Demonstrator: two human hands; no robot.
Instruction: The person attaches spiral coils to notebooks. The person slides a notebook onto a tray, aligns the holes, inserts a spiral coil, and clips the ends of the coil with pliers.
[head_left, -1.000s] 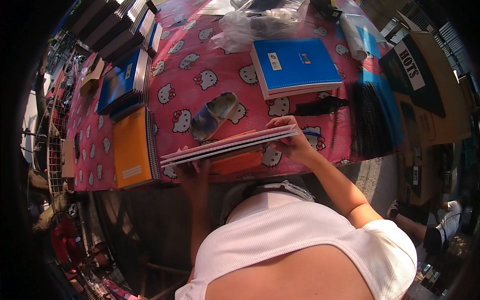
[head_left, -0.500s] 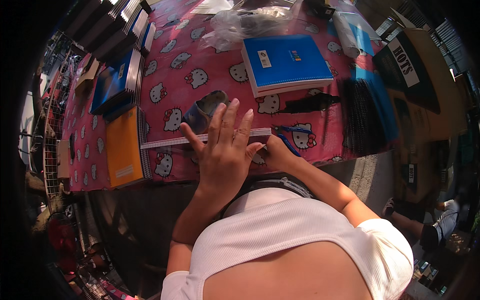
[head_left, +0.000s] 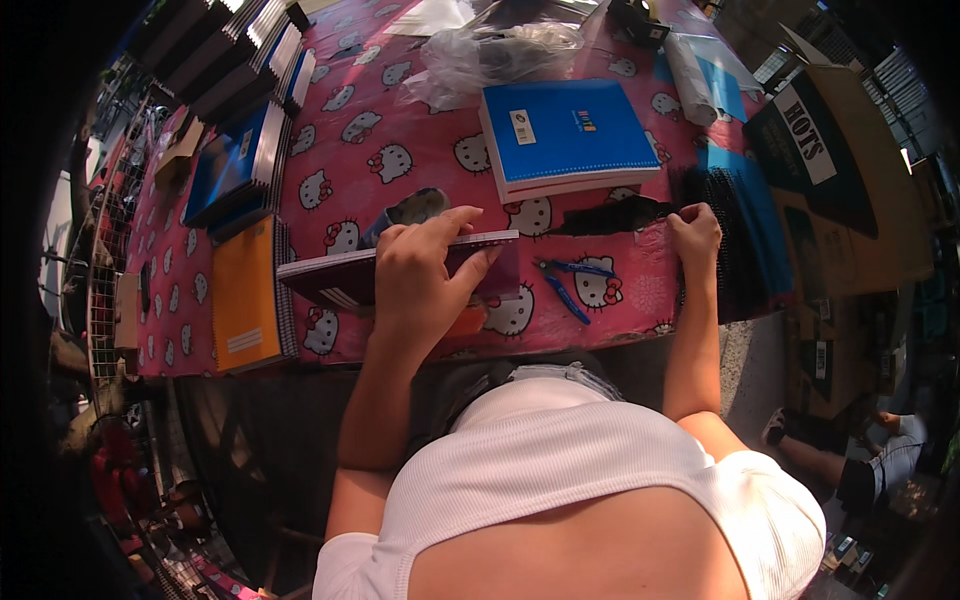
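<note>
My left hand (head_left: 420, 265) grips a dark purple notebook (head_left: 335, 282) standing on its long edge, fingers over the far side and thumb on the near cover. A row of punched holes shows along its upper right edge. My right hand (head_left: 697, 235) is closed in a pinch beside a bundle of black spiral binding coils (head_left: 722, 215); what its fingertips hold, if anything, is too small to make out. Between the hands lie blue-handled pliers (head_left: 570, 290). Behind the purple notebook is a rounded bluish object (head_left: 418, 207), partly hidden.
Blue spiral notebooks (head_left: 570, 130) are stacked mid-table, near a dark strip (head_left: 610, 215). A yellow notebook (head_left: 245, 290) and blue stacks (head_left: 235, 160) stand left. Clear plastic (head_left: 490, 55) lies at the back. Cardboard boxes (head_left: 850, 230) stand right; a person's legs (head_left: 815, 445) show beyond.
My right hand has left the notebook's right end and moved right to the black coils. My left hand has closed round the notebook, which now tilts to show its purple cover. The pliers are uncovered.
</note>
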